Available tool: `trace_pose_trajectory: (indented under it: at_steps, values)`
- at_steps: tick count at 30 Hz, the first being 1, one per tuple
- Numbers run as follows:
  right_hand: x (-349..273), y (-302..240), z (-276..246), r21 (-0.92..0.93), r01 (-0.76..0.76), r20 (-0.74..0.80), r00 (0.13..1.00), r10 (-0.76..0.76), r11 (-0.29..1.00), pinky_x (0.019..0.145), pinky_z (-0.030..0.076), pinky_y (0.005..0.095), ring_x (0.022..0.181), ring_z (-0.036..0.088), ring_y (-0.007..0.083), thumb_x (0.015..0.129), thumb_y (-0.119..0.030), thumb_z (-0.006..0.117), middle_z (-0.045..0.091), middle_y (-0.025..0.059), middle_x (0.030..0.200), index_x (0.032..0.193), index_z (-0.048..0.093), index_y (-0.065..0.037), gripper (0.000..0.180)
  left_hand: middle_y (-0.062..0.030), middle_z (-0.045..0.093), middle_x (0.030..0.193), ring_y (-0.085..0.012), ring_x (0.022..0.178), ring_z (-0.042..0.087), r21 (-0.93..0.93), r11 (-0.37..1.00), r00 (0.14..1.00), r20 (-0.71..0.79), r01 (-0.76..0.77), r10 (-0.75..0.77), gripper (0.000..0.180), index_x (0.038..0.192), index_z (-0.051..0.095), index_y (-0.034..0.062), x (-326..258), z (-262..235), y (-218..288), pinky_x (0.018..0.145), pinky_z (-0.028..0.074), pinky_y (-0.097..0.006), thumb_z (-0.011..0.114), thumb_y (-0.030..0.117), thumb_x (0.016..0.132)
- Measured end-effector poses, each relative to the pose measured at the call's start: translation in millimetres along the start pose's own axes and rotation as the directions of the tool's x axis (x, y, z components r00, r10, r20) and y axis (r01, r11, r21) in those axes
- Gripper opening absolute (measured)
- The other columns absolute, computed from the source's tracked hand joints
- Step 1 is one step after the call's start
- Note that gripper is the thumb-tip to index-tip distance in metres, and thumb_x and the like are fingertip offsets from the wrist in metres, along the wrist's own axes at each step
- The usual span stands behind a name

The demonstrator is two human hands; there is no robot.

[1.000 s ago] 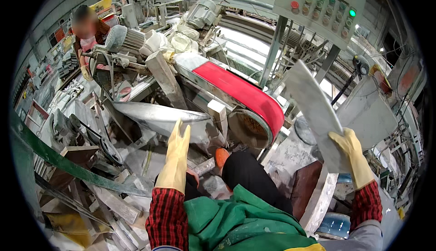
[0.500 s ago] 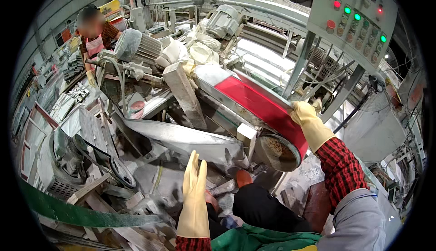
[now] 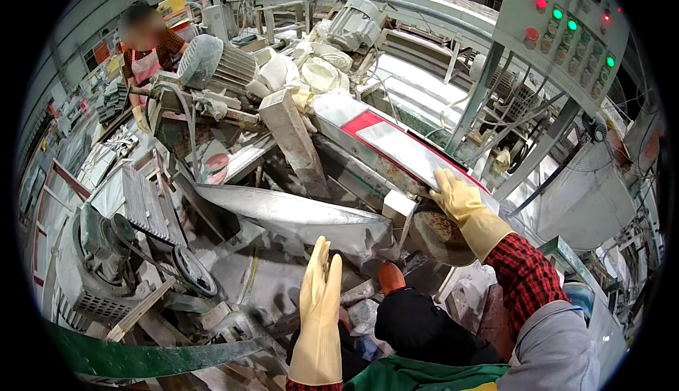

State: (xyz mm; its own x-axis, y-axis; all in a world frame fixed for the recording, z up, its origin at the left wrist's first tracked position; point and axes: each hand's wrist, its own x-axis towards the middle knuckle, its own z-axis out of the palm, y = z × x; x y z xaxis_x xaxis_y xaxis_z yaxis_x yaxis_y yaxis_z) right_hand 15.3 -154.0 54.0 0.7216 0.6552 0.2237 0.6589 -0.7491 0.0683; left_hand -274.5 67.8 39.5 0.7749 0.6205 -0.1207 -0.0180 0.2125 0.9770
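A pale, flat strip (image 3: 399,149) like a stone or tile slab lies lengthwise on the red conveyor belt (image 3: 362,121), with red showing along its edges. My right hand (image 3: 463,203), in a cream rubber glove, rests over its near end with the fingers stretched out. Beneath this hand is the dusty, rust-stained end roller (image 3: 444,239). My left hand (image 3: 321,306), gloved alike, is raised palm sideways, fingers straight and holding nothing. It is nearest to a dusty, pale metal trough (image 3: 300,214) and touches nothing that I can see.
A control panel (image 3: 562,34) with lit buttons stands at the far right. Motors (image 3: 223,66) and beams (image 3: 291,143) crowd the far side. A belt-driven machine (image 3: 106,242) and a green band (image 3: 148,352) are at left. Another person (image 3: 148,62) stands far left.
The pale strip now lies on the belt, which was bare red before. My right hand has moved from the belt's far edge across onto the strip. My left hand stays raised and open.
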Motion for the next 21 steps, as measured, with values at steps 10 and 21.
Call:
trace_pose_trajectory:
  at_steps: [10,21]
  values:
    - [19.7,-5.9,8.9,-0.007,-0.032,0.004,0.999,0.032,0.999,0.083,0.052,0.0464,0.103,0.062,0.0374,0.092,-0.040,0.060,0.057,0.0151,0.119,0.129,0.047,-0.008,0.051,-0.0148,0.049,0.146,-0.0217,0.137,0.045,0.027,1.000,1.000,-0.010,0.006,-0.006,0.052,0.149,0.040,0.0039,0.1,-9.8,3.4,0.115,0.032,-0.032,0.053,0.022,0.102]
    - [43.8,-6.9,33.3,0.022,-0.042,-0.228,0.973,0.045,0.999,0.092,0.043,0.0428,0.105,0.057,0.0312,0.081,-0.032,0.074,0.059,0.0112,0.111,0.120,0.053,-0.012,0.049,-0.0152,0.050,0.146,-0.0211,0.137,0.045,0.036,0.999,1.000,-0.028,0.014,-0.013,0.052,0.149,0.040,0.0024,0.8,-4.9,2.7,0.115,0.032,-0.032,0.053,0.020,0.102]
